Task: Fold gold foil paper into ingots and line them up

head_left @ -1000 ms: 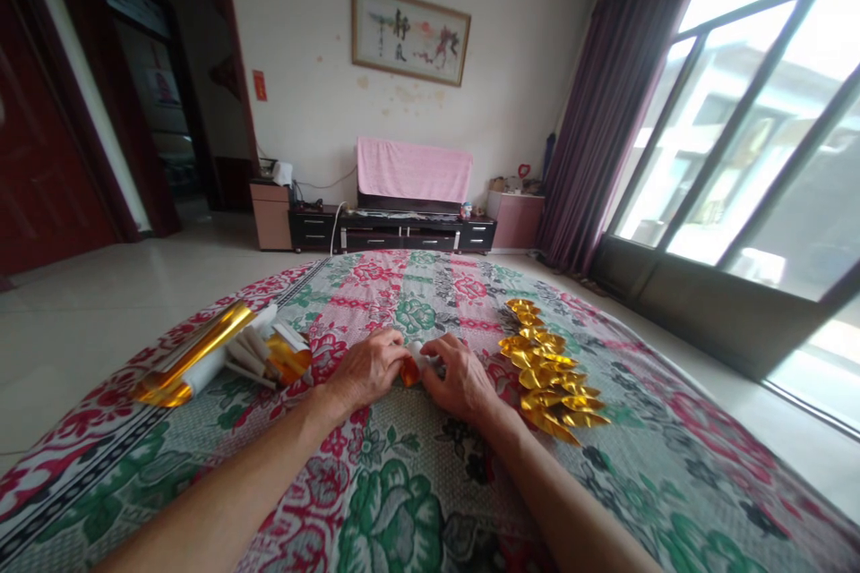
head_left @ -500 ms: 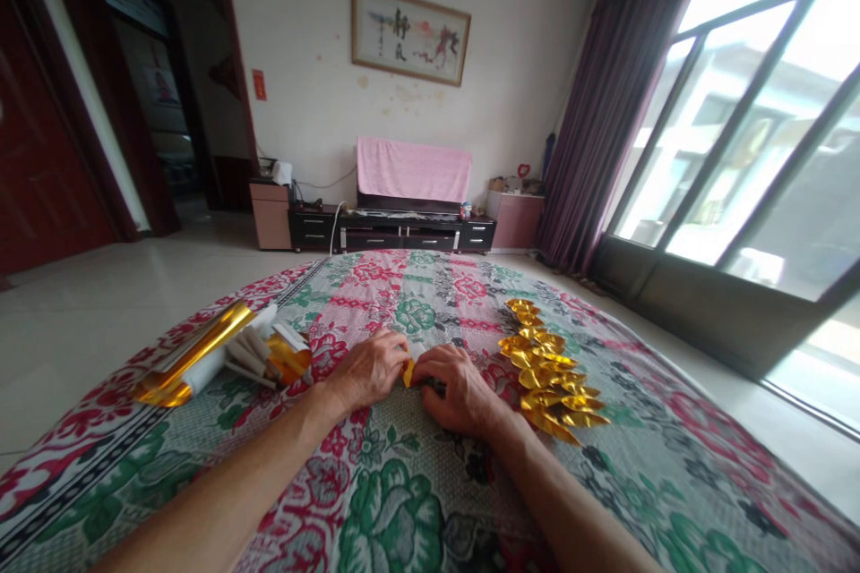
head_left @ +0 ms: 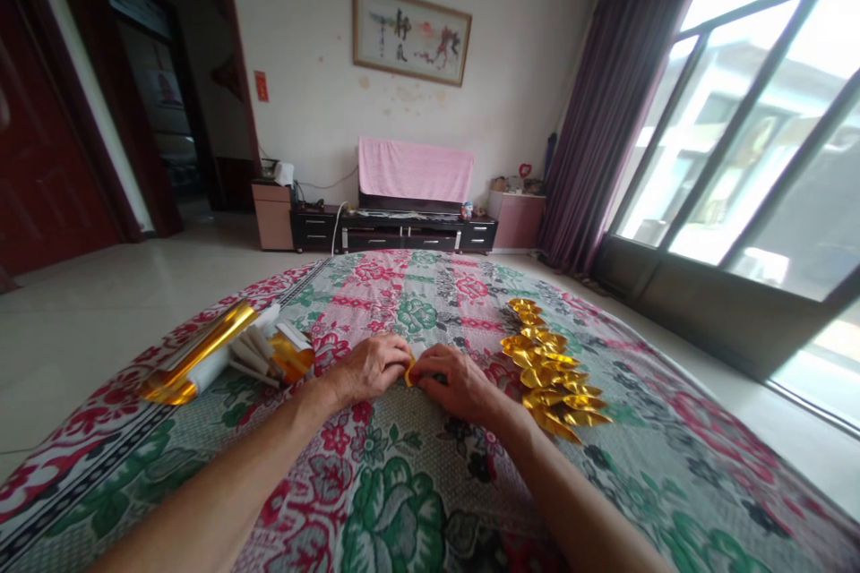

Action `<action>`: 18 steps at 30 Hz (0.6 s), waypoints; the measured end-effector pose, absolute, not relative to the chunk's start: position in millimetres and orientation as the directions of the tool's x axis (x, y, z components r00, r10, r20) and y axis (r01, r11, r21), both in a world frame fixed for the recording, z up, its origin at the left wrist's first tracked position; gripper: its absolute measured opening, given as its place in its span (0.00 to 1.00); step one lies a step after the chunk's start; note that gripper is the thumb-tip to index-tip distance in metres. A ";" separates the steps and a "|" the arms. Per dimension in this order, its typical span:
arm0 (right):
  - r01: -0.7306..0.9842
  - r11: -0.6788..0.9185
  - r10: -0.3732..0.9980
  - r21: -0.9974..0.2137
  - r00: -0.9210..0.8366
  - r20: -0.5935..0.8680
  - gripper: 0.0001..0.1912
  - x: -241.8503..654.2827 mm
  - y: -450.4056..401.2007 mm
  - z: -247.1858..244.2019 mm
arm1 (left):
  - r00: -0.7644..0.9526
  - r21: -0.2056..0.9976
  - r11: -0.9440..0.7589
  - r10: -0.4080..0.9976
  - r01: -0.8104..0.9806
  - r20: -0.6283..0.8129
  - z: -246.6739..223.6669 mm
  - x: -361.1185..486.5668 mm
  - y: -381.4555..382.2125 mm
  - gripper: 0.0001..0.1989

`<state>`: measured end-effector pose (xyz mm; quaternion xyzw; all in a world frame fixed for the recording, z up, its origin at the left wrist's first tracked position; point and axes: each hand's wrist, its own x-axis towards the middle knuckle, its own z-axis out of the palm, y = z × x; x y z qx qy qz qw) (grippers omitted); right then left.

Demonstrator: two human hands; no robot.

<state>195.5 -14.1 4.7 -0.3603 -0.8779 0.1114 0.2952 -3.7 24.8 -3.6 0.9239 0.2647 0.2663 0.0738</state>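
Between my two hands is a small piece of gold foil paper (head_left: pixel 409 371), mostly covered by the fingers. My left hand (head_left: pixel 374 369) pinches its left side with the fingertips. From the other side, my right hand (head_left: pixel 451 380) has curled fingers pressed on the same piece. Both hands rest low over the flowered tablecloth (head_left: pixel 393 515). To the right lies a row of folded gold paper pieces (head_left: pixel 547 367) with pointed ends, overlapping one another. On the left are a gold foil roll or sheet (head_left: pixel 219 345) and pale paper strips (head_left: pixel 253 352).
The cloth covers a rounded table. Beyond it, a low black cabinet (head_left: pixel 376 233) stands by the wall, with a pink cloth (head_left: pixel 417 166) draped over something on top. Purple curtains (head_left: pixel 591 107) and large windows (head_left: pixel 726 134) are at the right; a doorway (head_left: pixel 167 98) is at the left.
My right hand has shifted slightly up and its fingers have closed in nearer the gold foil paper. My left hand has barely moved. The camera view has shifted a little.
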 end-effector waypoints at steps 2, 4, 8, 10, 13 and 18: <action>0.551 0.736 0.676 -0.392 -0.580 0.454 0.09 196.7 -14.1 4.3 | 0.706 0.282 -0.847 0.531 0.450 0.469 -6.0 -4.0 25.6 0.13; 0.543 0.756 0.653 -0.365 -0.586 0.480 0.09 197.6 -14.8 2.9 | 0.691 0.298 -0.842 0.539 0.449 0.482 -7.3 -4.0 26.1 0.12; 0.560 0.780 0.616 -0.279 -0.608 0.502 0.09 197.2 -16.3 0.4 | 0.661 0.338 -0.826 0.564 0.452 0.494 -7.1 -2.8 25.9 0.12; 0.577 0.778 0.614 -0.247 -0.617 0.493 0.09 196.3 -17.0 0.3 | 0.646 0.356 -0.811 0.585 0.464 0.491 -7.0 -2.2 25.9 0.12; 0.613 0.756 0.635 -0.230 -0.602 0.484 0.09 194.8 -18.0 1.0 | 0.633 0.380 -0.805 0.594 0.456 0.497 -7.9 -2.5 26.9 0.11; 0.637 0.724 0.672 -0.264 -0.567 0.476 0.09 193.7 -18.3 0.8 | 0.631 0.399 -0.816 0.577 0.418 0.519 -8.5 -4.6 27.1 0.11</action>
